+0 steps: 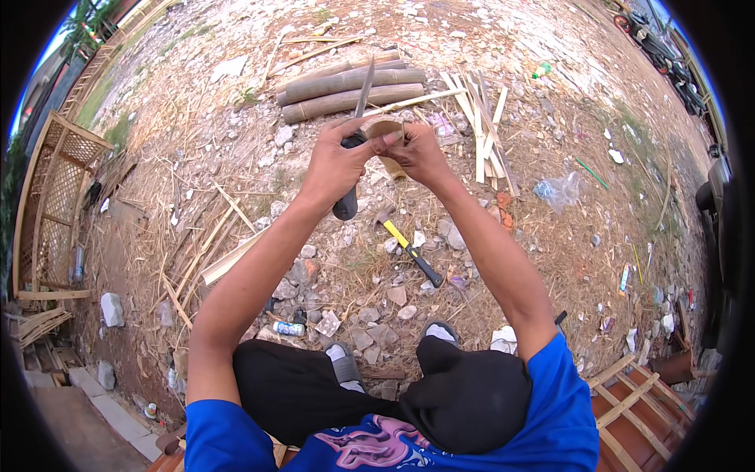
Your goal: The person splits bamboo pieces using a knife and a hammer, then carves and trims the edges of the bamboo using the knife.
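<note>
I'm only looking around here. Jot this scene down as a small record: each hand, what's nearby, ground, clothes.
Left hand: grips a black-handled knife, tip pointing forward
Right hand: holds a curved tan piece, probably bamboo
Farther ahead: bamboo poles, pale strips
Nearer the feet: yellow-and-black hammer
Ground: dirt with stones
Clothes: blue shirt, black trousers
</note>
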Demonstrator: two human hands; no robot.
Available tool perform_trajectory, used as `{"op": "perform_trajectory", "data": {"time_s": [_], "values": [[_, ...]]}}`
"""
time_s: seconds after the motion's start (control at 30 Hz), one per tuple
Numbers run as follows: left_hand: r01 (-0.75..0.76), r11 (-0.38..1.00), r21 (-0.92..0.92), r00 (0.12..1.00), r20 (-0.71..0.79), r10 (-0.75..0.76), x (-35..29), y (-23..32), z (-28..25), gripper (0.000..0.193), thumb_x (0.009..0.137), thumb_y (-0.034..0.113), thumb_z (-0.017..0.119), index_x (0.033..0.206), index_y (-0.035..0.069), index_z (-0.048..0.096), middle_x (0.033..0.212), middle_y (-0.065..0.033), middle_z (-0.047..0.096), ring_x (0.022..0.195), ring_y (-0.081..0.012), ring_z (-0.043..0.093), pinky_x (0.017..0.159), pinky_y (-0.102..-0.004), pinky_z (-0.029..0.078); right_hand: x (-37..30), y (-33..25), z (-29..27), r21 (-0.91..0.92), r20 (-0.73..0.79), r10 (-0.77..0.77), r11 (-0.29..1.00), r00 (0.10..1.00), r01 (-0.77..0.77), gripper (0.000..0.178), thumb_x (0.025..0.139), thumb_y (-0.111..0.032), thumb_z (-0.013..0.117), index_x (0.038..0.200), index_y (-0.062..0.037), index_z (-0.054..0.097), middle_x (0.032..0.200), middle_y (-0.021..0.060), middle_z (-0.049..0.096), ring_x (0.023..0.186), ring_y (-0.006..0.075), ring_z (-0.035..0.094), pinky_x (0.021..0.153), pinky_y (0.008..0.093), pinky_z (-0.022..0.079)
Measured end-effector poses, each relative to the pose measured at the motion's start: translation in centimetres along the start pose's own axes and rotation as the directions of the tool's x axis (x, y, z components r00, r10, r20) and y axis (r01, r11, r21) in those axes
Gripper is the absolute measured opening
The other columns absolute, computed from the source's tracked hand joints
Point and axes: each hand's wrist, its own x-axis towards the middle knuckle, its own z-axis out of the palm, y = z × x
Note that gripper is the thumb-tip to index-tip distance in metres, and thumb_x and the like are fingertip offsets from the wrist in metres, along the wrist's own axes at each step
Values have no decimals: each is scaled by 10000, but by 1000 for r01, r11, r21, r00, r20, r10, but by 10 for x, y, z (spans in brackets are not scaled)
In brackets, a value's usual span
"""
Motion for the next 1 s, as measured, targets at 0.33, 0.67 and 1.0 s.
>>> {"op": "perform_trajectory", "data": {"time_s": [0.33,0.67,1.0], "values": [[-284,947,151,945,-124,303,29,2,30,470,818,420,774,1025,4,698,1273,-219,500,1126,-344,557,931,-417,457,-88,-32,22,354,-166,385,882,908,-309,548,891,-307,718,1221,23,432,996,117,588,929,178,588,816,318,485],[-383,868,316,913,-16,409,22,14,49,394,866,362,735,1094,44,695,1444,-206,452,1181,-366,572,943,-425,471,-57,-33,31,528,90,345,779,934,-338,769,770,13,653,1432,-8,263,1150,110,565,1044,187,609,893,328,505],[-490,671,557,854,153,497,13,23,44,385,883,453,649,1114,148,694,1190,-169,662,922,-348,677,742,-452,540,-70,-55,39,495,66,442,764,895,-413,369,802,-88,639,1137,-12,503,943,38,602,772,113,543,687,277,441]]}}
